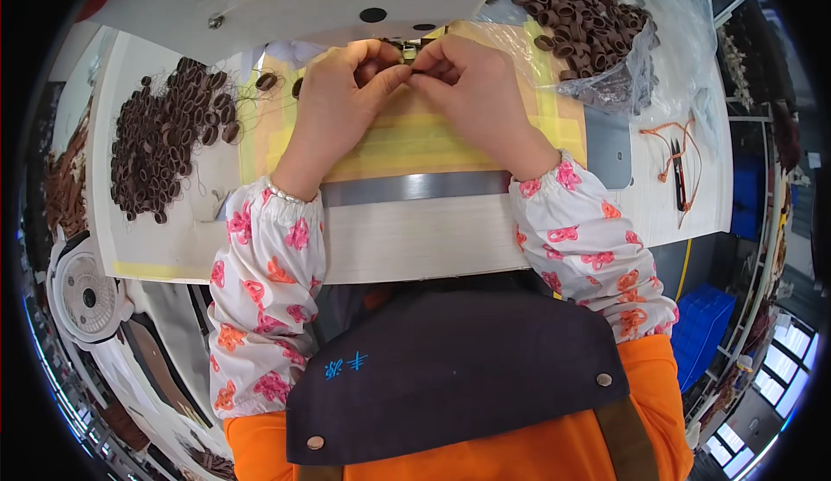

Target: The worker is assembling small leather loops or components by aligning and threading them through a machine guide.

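Observation:
My left hand (342, 100) and my right hand (476, 92) meet under the head of a white sewing machine (303, 9). Both sets of fingers are pinched together close to the metal presser foot (409, 51). What sits between the fingertips is too small and too covered to make out. Beneath my wrists lies a work surface covered with yellow tape (398, 148). A single dark brown loop (267, 81) rests just left of my left hand, with fine threads around it.
On the left of the table spreads a heap of brown loops (160, 139). A clear plastic bag (636, 79) at the back right holds more brown loops (580, 22). Small thread snips (679, 178) with orange cord lie at right. A white fan (86, 299) stands beyond the left edge.

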`<action>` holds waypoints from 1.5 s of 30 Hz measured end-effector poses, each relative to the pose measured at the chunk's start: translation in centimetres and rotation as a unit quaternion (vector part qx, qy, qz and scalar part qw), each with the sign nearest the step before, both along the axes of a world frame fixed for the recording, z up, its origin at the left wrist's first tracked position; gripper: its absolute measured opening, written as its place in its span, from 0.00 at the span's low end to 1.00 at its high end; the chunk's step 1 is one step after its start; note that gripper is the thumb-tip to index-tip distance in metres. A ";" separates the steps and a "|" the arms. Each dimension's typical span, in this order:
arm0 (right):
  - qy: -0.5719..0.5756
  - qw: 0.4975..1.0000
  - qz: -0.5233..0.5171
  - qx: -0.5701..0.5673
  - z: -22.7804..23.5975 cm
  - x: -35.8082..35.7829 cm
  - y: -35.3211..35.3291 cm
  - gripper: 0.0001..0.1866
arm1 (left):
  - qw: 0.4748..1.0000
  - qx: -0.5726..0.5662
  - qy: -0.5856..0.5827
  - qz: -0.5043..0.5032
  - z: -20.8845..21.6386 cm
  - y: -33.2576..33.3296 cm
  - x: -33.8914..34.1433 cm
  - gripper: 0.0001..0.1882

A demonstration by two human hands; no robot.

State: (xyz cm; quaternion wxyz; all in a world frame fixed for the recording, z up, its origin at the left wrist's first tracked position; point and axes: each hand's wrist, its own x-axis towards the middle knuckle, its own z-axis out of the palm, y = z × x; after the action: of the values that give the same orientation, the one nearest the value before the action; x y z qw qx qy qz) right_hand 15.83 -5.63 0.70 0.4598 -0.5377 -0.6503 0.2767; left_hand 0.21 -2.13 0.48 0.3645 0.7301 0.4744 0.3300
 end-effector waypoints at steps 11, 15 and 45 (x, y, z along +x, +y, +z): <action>-0.157 0.980 -0.048 0.114 -1.0 0.7 1.1 0.05 | 0.998 0.011 0.054 0.029 0.6 0.2 0.7 0.12; -0.112 0.987 -0.046 0.109 -0.8 0.6 1.4 0.04 | 0.997 -0.006 0.058 0.047 0.4 0.5 0.8 0.12; -0.116 0.988 -0.033 0.098 -0.7 0.9 2.1 0.05 | 0.997 0.014 0.050 0.060 -0.9 1.5 0.4 0.14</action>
State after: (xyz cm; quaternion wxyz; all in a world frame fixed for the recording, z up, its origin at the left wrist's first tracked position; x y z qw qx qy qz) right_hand 16.72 -3.53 0.05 0.4402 -0.5396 -0.7054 0.1321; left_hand 0.66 -0.66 -0.38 0.3101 0.7209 0.5302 0.3210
